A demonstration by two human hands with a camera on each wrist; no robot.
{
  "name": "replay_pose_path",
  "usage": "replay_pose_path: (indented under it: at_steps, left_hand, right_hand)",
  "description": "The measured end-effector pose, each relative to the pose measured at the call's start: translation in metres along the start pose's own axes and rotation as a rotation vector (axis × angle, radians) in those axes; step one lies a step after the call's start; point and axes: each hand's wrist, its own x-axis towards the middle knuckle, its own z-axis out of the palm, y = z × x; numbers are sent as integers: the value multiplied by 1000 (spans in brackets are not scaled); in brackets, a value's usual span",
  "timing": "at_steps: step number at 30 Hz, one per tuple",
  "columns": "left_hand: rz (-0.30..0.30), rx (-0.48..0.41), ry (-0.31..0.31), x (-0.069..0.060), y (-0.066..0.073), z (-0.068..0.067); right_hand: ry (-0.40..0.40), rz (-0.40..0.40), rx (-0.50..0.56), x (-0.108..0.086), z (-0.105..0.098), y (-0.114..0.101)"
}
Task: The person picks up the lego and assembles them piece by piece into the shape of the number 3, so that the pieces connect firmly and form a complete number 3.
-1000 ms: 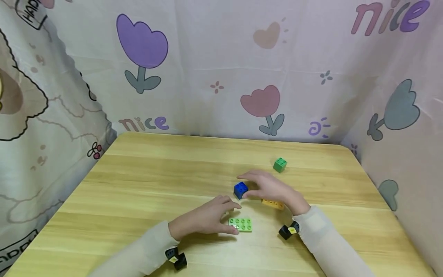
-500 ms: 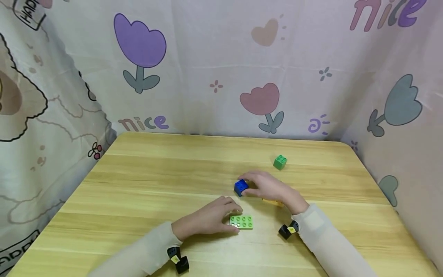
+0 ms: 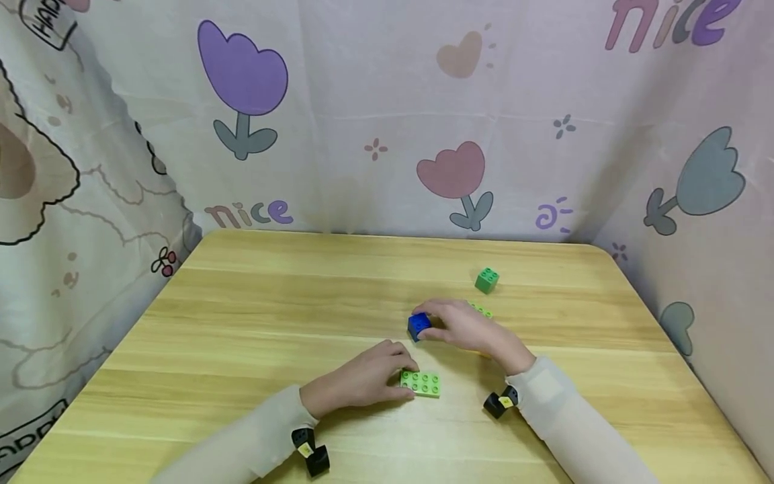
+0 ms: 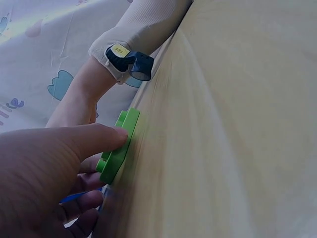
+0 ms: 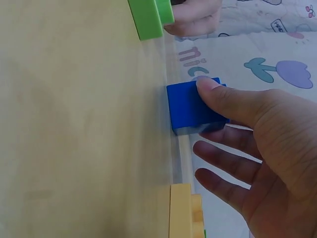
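In the head view my left hand pinches a light green eight-stud building block at its left end, thumb on the near side. The left wrist view shows the thumb pressed on the same light green block, which lies flat at the table. My right hand pinches a blue square building block between thumb and index finger. In the right wrist view the blue block sits at table level, with the other fingers spread behind it.
A dark green block stands farther back on the wooden table. A second light green block shows partly behind my right hand. A yellow block lies beneath that hand, mostly hidden in the head view. Printed cloth hangs around the table.
My left fingers have closed in on the light green block's end. My right thumb and index finger have closed on the blue block. The head view has shifted slightly.
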Motion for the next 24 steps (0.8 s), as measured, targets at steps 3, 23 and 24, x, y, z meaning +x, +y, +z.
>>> replay_pose_path:
  at_steps: [3,23,24]
  left_hand:
    - [2,15,3,0,0,0]
    - [-33,-11,15,0,0,2]
    - [-33,-11,19,1,-1,3]
  right_hand:
    - [14,6,12,0,1,-2]
    - [33,-12,-6,-3,-1,-2]
    - [34,-11,-5,-3,-1,-2]
